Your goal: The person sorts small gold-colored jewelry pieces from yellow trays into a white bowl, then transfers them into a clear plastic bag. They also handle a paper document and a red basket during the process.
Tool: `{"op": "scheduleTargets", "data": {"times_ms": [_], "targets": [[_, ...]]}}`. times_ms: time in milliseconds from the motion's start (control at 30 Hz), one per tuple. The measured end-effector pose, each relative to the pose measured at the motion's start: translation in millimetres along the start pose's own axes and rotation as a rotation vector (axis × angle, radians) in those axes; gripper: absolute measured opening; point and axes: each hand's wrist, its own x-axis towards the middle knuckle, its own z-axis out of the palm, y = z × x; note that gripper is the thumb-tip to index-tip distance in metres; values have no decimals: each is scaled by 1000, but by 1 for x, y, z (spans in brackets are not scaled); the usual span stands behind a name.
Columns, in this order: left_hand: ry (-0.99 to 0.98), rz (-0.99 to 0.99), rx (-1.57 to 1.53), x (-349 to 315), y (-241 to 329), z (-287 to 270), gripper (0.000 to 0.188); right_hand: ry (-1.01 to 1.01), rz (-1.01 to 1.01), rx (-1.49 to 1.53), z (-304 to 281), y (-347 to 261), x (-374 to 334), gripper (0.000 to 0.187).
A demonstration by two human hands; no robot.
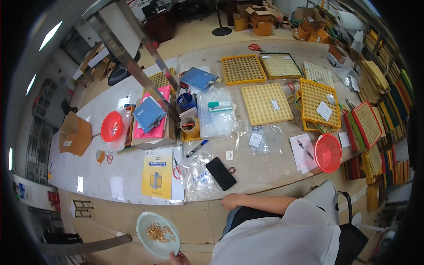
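Observation:
My left hand [179, 259] grips the rim of a pale green plastic bowl [143, 227] at the bottom left, below the table's front edge. Many small gold-coloured pieces [160, 232] lie loosely in the bowl; their exact kind is too small to tell. My right hand [230, 202] rests by my dark-trousered leg, close to the table edge, its fingers turned down and mostly hidden. On the table near it lies a black phone [221, 173]. A yellow and white booklet [158, 174] and a clear plastic bag [198, 174] lie left of the phone.
Several yellow grid trays [267, 104] cover the table's far right half. A red basket [328, 153] stands at the right edge, a red bowl [111, 126] at left. Metal posts [132, 66] rise from the table. An office chair [349, 234] is at lower right.

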Motion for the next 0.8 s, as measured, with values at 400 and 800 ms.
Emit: {"op": "scheduleTargets", "data": {"times_ms": [400,800], "targets": [[29,-71,73,79,45,-7,28,162,21,53,-6,-55,32,26],[-16,-118,88,133,152,-106,11,107,-162,297,43,-240,160,30]]}}
